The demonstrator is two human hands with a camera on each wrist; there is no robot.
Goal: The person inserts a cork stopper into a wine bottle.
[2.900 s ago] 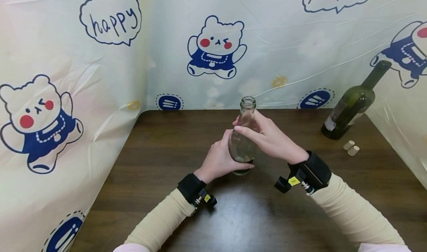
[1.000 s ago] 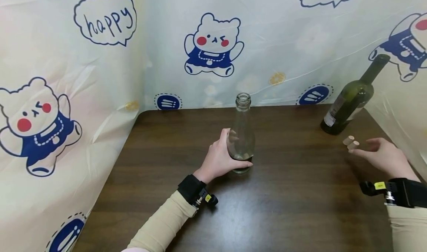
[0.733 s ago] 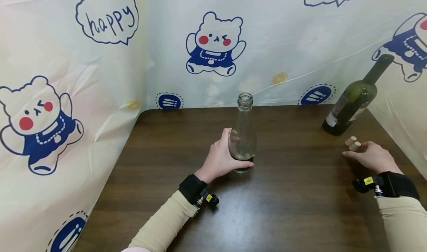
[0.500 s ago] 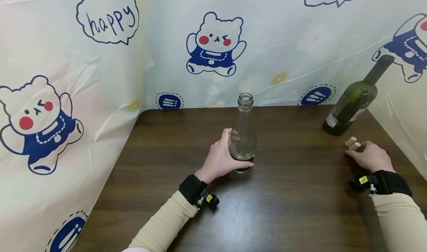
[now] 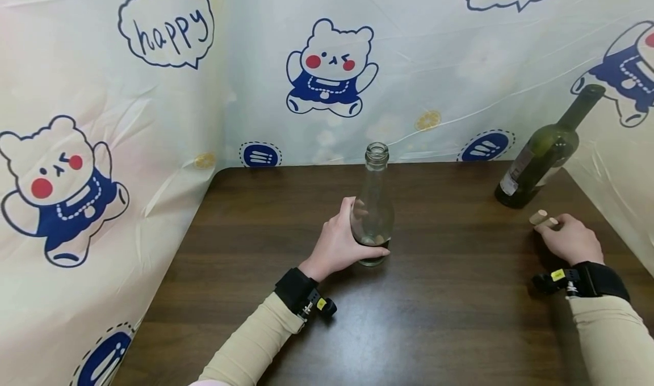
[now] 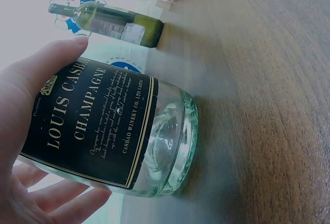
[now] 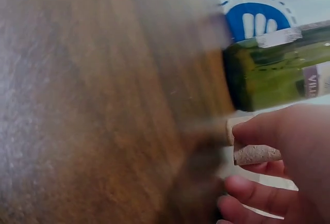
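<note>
Near the right edge of the dark wooden surface (image 5: 439, 318), the right hand (image 5: 573, 241) pinches a slanting pale cylindrical cork (image 5: 550, 223), well right of the upright clear-glass bottle (image 5: 375, 213) the left hand (image 5: 334, 245) clasps.

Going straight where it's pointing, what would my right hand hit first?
Beyond the near cork it pinches, your right hand would likely meet the far cork first, though the depth between them is unclear.

The clear bottle (image 6: 108, 128) reads "LOUIS CASB… CHAMPAGNE", the backdrop (image 5: 255, 85) "happy".
</note>
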